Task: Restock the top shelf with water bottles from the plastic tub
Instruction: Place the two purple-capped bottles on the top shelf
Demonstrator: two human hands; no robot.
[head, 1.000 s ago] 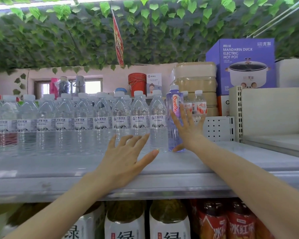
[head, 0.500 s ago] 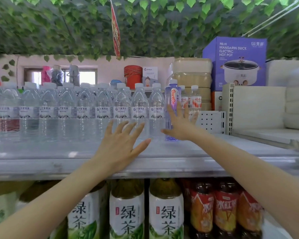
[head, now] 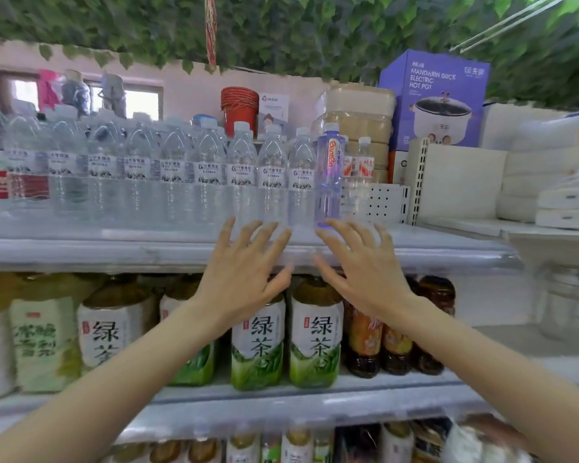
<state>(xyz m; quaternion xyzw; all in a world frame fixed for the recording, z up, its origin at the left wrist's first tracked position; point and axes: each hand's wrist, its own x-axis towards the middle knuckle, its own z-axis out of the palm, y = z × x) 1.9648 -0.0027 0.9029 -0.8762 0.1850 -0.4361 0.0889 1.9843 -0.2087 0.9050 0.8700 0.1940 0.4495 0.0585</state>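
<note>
Holds both hands up side by side, backs toward the camera, in front of the top shelf point(head: 81, 252) at its near edge. Left hand point(head: 244, 272): fingers straight and fanned apart, thumb angled out to the right, gripping nothing. Right hand point(head: 361, 272): likewise spread and loose, thumb angled left toward the other thumb, nothing held. Cannot tell whether any fingertip touches the shelf. Right index tip just below the base of the purple-tinted bottle point(head: 329, 175); contact unclear.

On the top shelf: a long row of clear water bottles point(head: 208, 175) with white caps and pale labels, upright and packed shoulder to shoulder from the far left to just beside the purple-tinted bottle, which stands upright at the right end of the row. Behind and right of it, two small red-labelled bottles point(head: 363, 165), then a white perforated divider point(head: 385, 202).

Farther back: a stack of red buckets point(head: 239, 108) and a purple hot pot box point(head: 438, 95). Overhead, hanging green leaves point(head: 315, 28).

On the shelf below, behind the wrists: large green tea bottles point(head: 315, 335), and to their right darker tea bottles point(head: 395, 342). Much of the left side blurred.
</note>
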